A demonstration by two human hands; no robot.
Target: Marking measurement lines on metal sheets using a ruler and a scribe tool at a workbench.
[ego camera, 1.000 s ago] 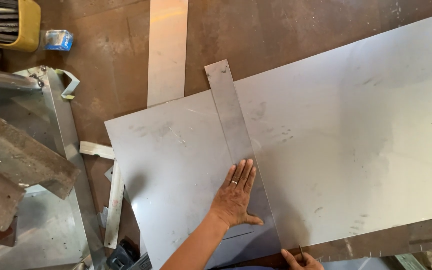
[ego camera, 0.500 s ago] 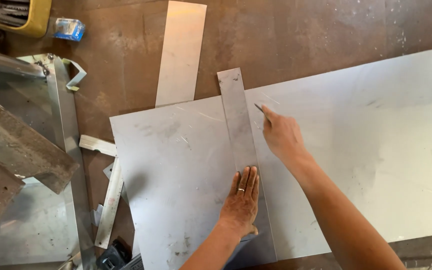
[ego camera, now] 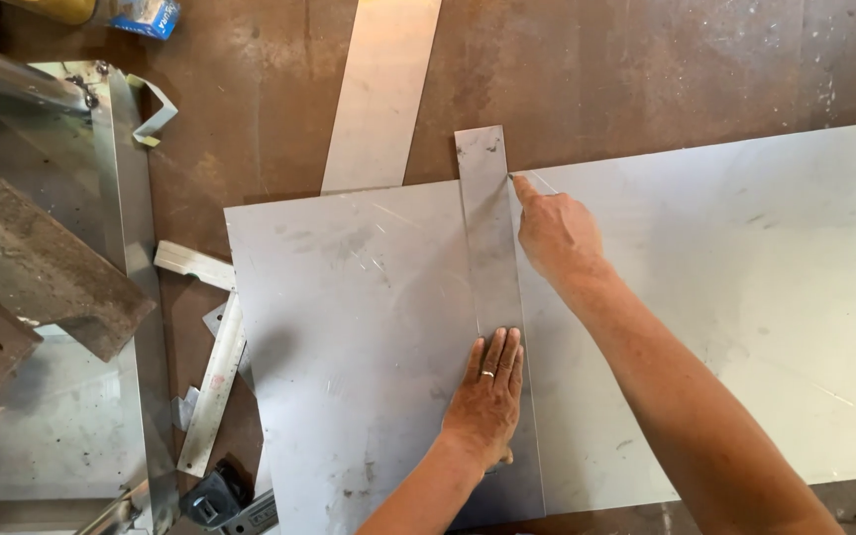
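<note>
The left hand (ego camera: 488, 396) lies flat, fingers together and extended; the right hand (ego camera: 555, 230) is curled, fingertips pinched forward.

The large metal sheet (ego camera: 705, 327) lies flat on the floor (ego camera: 646, 69). On the sheet lies a narrow metal strip (ego camera: 492, 258), its far end passing over the sheet's far edge. The left hand (ego camera: 487, 401) presses flat on the strip's near part; the right hand (ego camera: 555, 233) rests on the sheet just right of the strip, near its far end. Beyond the sheet's far edge, left of the strip, a wider metal strip (ego camera: 383, 94) lies on the floor. Left of the sheet lie metal offcuts (ego camera: 212, 381) and steel beams (ego camera: 32, 267)
</note>
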